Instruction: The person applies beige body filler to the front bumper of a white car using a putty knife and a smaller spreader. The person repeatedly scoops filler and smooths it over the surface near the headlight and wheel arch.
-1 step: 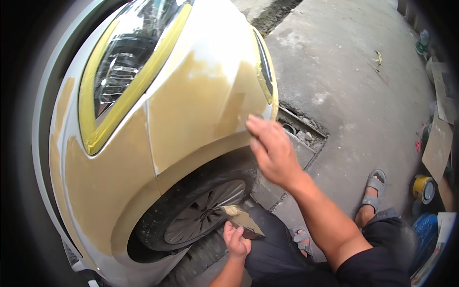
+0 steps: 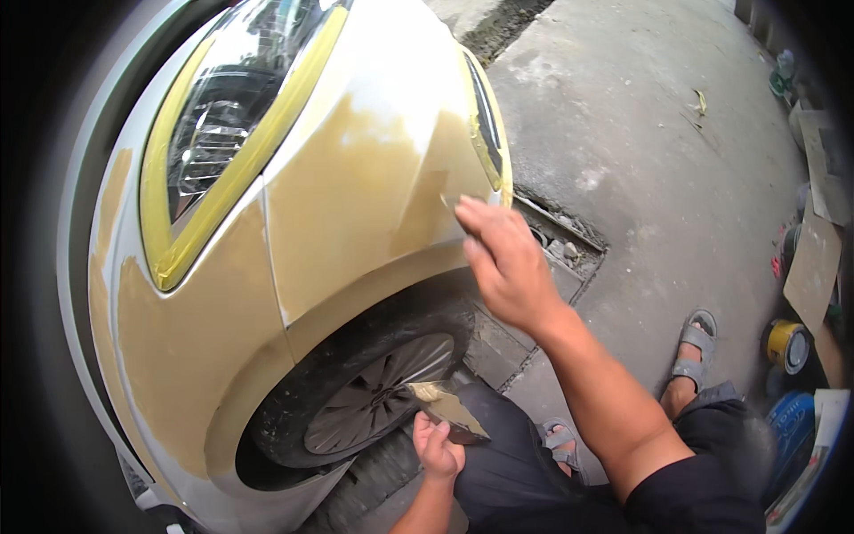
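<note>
My right hand is raised over the front corner of a white car. Its fingers are closed on a thin putty spreader, mostly hidden by the fingers, with its edge at or very near the bumper. Tan putty coats much of the bumper and the fender, and a darker smear lies just left of the spreader. Low by the wheel, my left hand grips a flat putty board with a pale dab of putty on its corner.
Yellow masking tape frames the headlight. Under the arch sits the front wheel. A broken gutter with rubble opens beside the bumper. Along the right stand a yellow tin, a blue bucket and cardboard.
The whole view has shifted slightly. My right hand is a little higher, and more of the spreader shows beyond its fingertips. My left hand still grips the putty board.
</note>
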Demonstrator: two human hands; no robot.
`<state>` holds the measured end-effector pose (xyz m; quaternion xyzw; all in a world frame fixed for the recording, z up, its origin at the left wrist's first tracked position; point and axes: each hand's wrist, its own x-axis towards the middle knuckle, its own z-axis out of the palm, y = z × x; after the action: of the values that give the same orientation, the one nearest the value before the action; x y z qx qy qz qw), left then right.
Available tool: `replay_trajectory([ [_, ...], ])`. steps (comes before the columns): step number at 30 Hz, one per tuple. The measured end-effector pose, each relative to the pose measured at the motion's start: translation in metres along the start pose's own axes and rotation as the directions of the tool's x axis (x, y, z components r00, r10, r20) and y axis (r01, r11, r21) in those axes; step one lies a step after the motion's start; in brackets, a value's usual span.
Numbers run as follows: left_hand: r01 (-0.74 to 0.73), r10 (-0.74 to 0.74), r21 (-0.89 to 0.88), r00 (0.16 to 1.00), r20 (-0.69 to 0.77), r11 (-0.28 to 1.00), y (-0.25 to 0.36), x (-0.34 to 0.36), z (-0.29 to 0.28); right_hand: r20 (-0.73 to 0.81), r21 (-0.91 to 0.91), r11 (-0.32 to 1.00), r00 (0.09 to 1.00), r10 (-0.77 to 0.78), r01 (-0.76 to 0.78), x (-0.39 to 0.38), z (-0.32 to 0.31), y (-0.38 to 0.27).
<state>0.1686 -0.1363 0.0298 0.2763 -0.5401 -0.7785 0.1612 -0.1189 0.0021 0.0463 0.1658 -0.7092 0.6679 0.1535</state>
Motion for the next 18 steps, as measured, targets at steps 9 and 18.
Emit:
replay_trajectory([
  [9, -0.027, 0.028, 0.045, 0.999, -0.021, 0.999, 0.007, -0.006, -0.003, -0.010, 0.032, 0.997, 0.998, -0.068, 0.068, -0.042, 0.036, 0.002],
  [18, -0.035, 0.036, 0.072, 0.999, -0.017, 0.997, 0.005, -0.008, 0.000, -0.026, 0.063, 0.995, 0.997, 0.075, -0.073, 0.001, 0.004, 0.050],
])
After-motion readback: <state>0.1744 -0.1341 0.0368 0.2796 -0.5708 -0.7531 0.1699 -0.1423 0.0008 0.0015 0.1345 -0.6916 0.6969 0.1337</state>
